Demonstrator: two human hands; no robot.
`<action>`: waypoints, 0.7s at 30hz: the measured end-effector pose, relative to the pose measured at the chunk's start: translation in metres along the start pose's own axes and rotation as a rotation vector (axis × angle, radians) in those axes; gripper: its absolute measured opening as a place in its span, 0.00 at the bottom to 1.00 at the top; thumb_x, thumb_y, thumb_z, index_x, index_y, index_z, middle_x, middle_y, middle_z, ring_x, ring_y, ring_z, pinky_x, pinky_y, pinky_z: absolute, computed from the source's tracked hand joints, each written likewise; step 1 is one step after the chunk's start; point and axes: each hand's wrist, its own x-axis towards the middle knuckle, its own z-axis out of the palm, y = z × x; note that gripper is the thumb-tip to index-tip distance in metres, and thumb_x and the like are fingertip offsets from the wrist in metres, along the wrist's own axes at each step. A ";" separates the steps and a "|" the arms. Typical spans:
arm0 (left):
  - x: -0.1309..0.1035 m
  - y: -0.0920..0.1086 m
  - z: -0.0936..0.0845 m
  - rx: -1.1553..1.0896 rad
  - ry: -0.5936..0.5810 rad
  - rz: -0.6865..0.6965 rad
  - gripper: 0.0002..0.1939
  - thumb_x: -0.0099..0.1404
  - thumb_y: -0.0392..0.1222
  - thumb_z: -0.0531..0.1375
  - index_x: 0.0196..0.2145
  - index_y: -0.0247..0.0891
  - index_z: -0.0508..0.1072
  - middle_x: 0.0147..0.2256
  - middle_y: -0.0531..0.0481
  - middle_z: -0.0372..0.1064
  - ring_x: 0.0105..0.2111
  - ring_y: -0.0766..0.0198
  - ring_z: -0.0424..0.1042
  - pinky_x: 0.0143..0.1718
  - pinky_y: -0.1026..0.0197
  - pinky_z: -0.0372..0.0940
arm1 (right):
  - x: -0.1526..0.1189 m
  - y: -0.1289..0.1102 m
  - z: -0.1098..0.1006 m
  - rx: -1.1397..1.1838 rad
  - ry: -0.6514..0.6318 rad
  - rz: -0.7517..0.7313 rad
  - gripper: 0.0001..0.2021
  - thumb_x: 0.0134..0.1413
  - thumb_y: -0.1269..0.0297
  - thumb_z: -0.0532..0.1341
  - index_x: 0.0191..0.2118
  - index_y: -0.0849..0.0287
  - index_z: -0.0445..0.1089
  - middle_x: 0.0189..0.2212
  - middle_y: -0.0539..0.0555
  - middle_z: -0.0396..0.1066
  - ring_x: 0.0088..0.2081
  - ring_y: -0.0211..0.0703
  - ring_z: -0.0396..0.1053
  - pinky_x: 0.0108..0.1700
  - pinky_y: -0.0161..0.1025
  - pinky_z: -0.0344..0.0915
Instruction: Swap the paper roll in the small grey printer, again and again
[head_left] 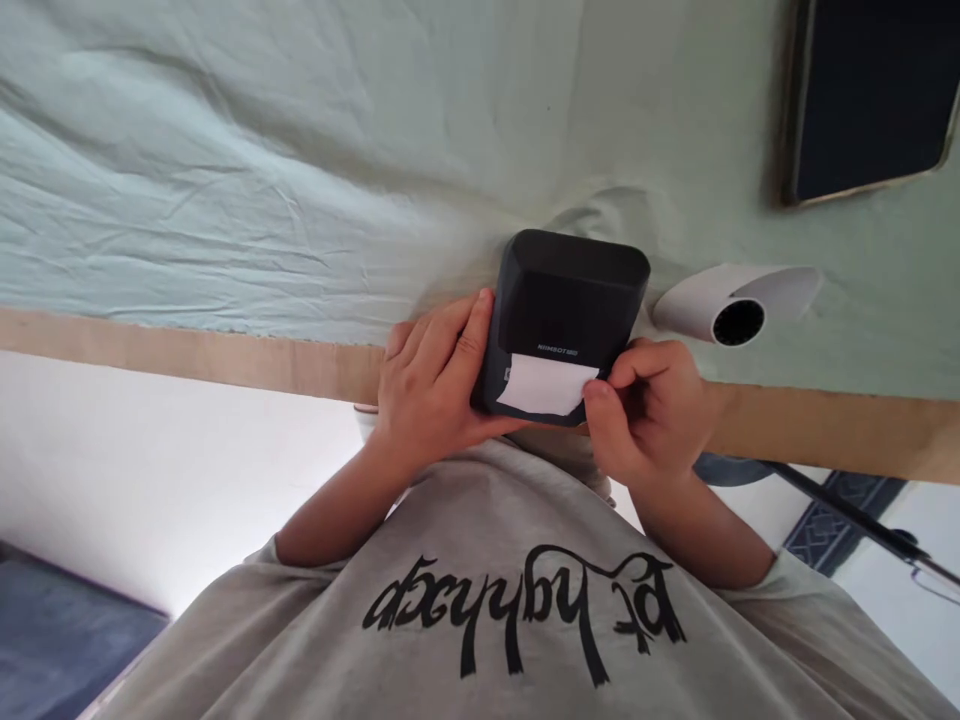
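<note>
A small black label printer (570, 290) rests at the edge of a pale green sheet (262, 180), with a white paper strip (544, 385) sticking out of its front slot. My left hand (431, 390) grips the printer's left side, fingers laid along it. At the printer's lower right corner, my right hand (652, 410) pinches the right end of the paper strip between thumb and forefinger. A white paper roll (731, 300) lies on the sheet just right of the printer.
A dark tablet or phone (870, 100) lies at the upper right on the sheet. A wooden edge (187, 350) runs below the sheet. My grey printed shirt (517, 600) fills the bottom. A dark rod (847, 510) crosses the floor at right.
</note>
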 end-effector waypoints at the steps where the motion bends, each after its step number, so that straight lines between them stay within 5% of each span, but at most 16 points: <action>1: 0.000 0.000 0.001 0.012 0.009 0.004 0.57 0.62 0.76 0.60 0.73 0.33 0.49 0.58 0.32 0.73 0.54 0.42 0.75 0.54 0.51 0.62 | 0.000 0.000 0.001 -0.023 0.018 -0.011 0.10 0.52 0.73 0.61 0.32 0.53 0.59 0.19 0.42 0.57 0.17 0.29 0.50 0.18 0.33 0.45; 9: 0.000 -0.001 0.003 -0.046 -0.035 -0.019 0.57 0.60 0.79 0.58 0.71 0.33 0.55 0.61 0.31 0.70 0.58 0.39 0.72 0.58 0.48 0.61 | -0.003 0.003 0.010 -0.158 0.160 -0.038 0.09 0.54 0.69 0.61 0.29 0.55 0.59 0.18 0.42 0.55 0.19 0.29 0.51 0.21 0.34 0.48; 15: 0.001 0.001 0.003 -0.087 -0.051 -0.059 0.56 0.61 0.80 0.56 0.70 0.34 0.56 0.61 0.30 0.70 0.59 0.37 0.71 0.57 0.44 0.62 | -0.012 0.011 0.014 -0.164 0.170 0.207 0.13 0.56 0.53 0.63 0.29 0.53 0.62 0.21 0.46 0.52 0.26 0.37 0.56 0.28 0.39 0.58; 21: 0.001 -0.001 0.007 -0.073 -0.012 -0.012 0.56 0.61 0.81 0.55 0.71 0.36 0.53 0.60 0.30 0.70 0.58 0.38 0.71 0.57 0.45 0.62 | -0.010 0.008 0.016 -0.174 0.176 0.248 0.13 0.55 0.54 0.65 0.28 0.52 0.61 0.21 0.45 0.52 0.25 0.37 0.55 0.29 0.40 0.60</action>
